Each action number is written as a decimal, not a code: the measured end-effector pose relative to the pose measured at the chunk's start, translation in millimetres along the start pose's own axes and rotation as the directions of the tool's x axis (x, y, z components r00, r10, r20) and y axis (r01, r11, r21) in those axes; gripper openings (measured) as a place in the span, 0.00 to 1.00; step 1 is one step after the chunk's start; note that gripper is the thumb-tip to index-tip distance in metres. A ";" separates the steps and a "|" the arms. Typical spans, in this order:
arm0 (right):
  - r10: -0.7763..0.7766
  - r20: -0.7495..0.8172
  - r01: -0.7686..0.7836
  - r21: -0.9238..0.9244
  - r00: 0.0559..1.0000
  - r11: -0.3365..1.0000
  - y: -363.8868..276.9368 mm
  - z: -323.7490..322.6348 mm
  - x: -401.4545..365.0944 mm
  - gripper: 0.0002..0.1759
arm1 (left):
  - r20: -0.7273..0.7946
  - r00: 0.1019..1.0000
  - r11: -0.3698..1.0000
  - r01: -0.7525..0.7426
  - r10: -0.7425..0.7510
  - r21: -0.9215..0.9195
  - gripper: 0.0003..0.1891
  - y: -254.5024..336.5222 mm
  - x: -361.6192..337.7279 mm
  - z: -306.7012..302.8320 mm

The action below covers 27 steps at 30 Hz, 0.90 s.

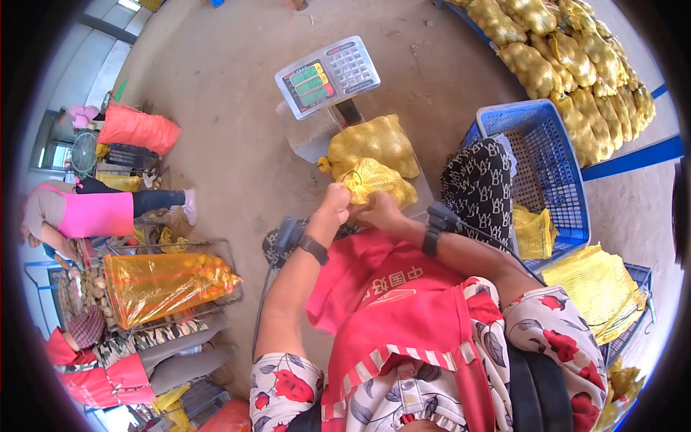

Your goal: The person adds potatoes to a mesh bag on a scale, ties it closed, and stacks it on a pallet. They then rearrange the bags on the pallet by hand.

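My left hand (pixel 335 204) is closed at the gathered mouth of a yellow mesh bag (pixel 392 189). Close beside it, the fingers of my right hand (pixel 381 212) pinch the same mouth. What lies between the fingertips is partly hidden. A second yellow mesh bag (pixel 374 146), plump with round pale produce that looks like potatoes, lies just beyond on the platform of a weighing scale. Above the bags, the scale's display head (pixel 327 76) shows green lit number panels and a keypad.
A blue plastic crate (pixel 529 115) stands to my right, with a yellow mesh bag (pixel 533 232) by its near end. Flattened yellow mesh bags (pixel 596 291) lie nearer. Filled bags (pixel 568 61) are piled at upper right. Two people work at left, near an orange-yellow sack (pixel 165 284).
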State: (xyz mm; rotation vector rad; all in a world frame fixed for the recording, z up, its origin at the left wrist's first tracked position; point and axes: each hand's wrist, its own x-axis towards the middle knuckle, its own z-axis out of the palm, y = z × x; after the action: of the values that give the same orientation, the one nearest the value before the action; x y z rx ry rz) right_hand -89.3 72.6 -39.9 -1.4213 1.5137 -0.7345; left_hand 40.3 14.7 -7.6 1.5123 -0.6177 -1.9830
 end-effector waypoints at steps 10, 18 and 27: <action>0.193 0.438 -0.454 0.633 0.878 0.628 3.5 -77.7 -59.9 0.17 | -0.133 0.989 0.927 0.108 -0.064 0.360 0.11 28.0 -2.9 -3.1; 0.122 0.360 -0.220 0.247 0.925 0.944 -4.7 -177.7 -69.5 0.15 | 0.429 0.833 -0.334 -0.317 0.350 0.888 0.06 36.7 -5.9 -8.3; -0.149 -0.167 0.143 -0.046 0.975 0.989 -72.0 -140.6 159.2 0.10 | 0.894 0.448 -0.968 -0.214 0.022 0.131 0.07 33.6 -21.9 13.8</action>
State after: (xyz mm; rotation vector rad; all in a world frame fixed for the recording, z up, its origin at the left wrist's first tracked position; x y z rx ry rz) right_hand -172.5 -116.1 48.3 -1.5395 1.5690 -0.9452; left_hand 36.7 5.1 33.6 0.4590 -3.1647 0.7450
